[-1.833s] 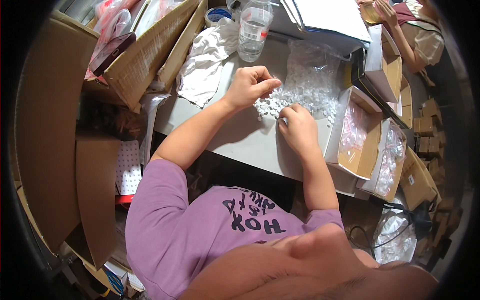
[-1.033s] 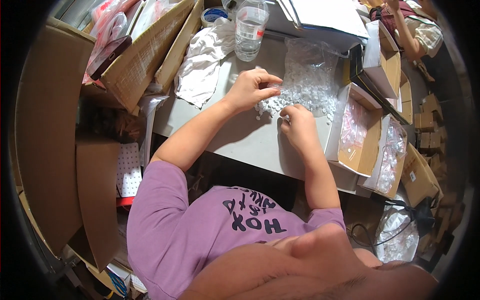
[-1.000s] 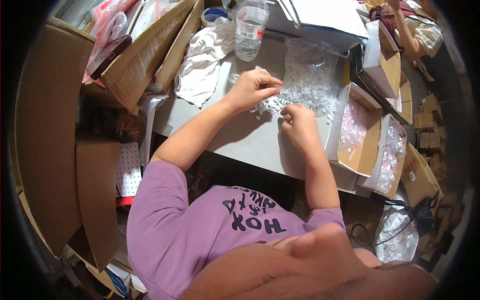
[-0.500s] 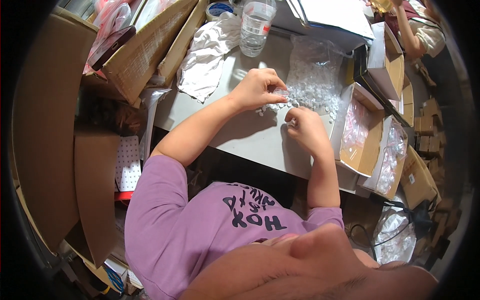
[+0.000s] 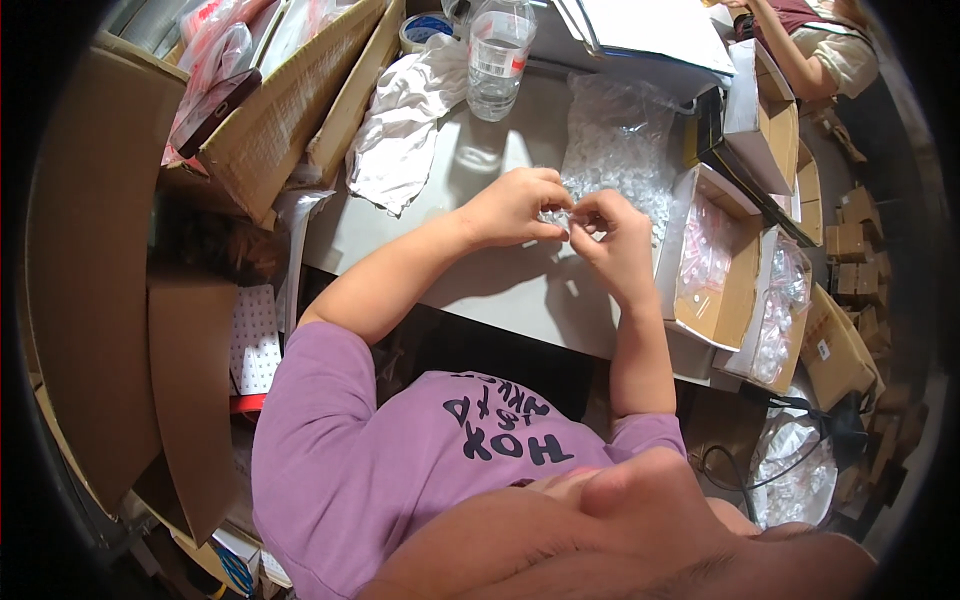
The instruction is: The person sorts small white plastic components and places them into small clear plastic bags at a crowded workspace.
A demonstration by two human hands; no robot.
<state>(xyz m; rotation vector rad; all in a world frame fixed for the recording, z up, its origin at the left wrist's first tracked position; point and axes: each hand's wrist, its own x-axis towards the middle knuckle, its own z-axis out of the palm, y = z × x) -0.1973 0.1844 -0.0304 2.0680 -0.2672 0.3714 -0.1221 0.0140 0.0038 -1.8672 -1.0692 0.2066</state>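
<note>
Over the table my left hand [image 5: 512,208] is closed in a pinch on a small clear plastic piece [image 5: 553,217], likely a little bag; its exact kind is too small to make out. My right hand [image 5: 617,243] meets it there, thumb and fingers pinched together at the piece's edge. Whatever lies between the right fingertips is hidden. Just beyond both hands, a pile of small white pieces [image 5: 640,190] spills from a large transparent bag [image 5: 615,125] lying on the grey-white table [image 5: 475,285].
A white cloth [image 5: 400,130] and a plastic bottle [image 5: 497,70] stand at the back left, near a tape roll [image 5: 425,30]. Open boxes [image 5: 722,318] holding small packed bags line the right. Tall cardboard [image 5: 285,100] rises on the left. Another person's arm [image 5: 790,50] shows at far right.
My right hand has risen from the tabletop to meet the left at the clear piece. The left hand has moved slightly down, still holding it.
</note>
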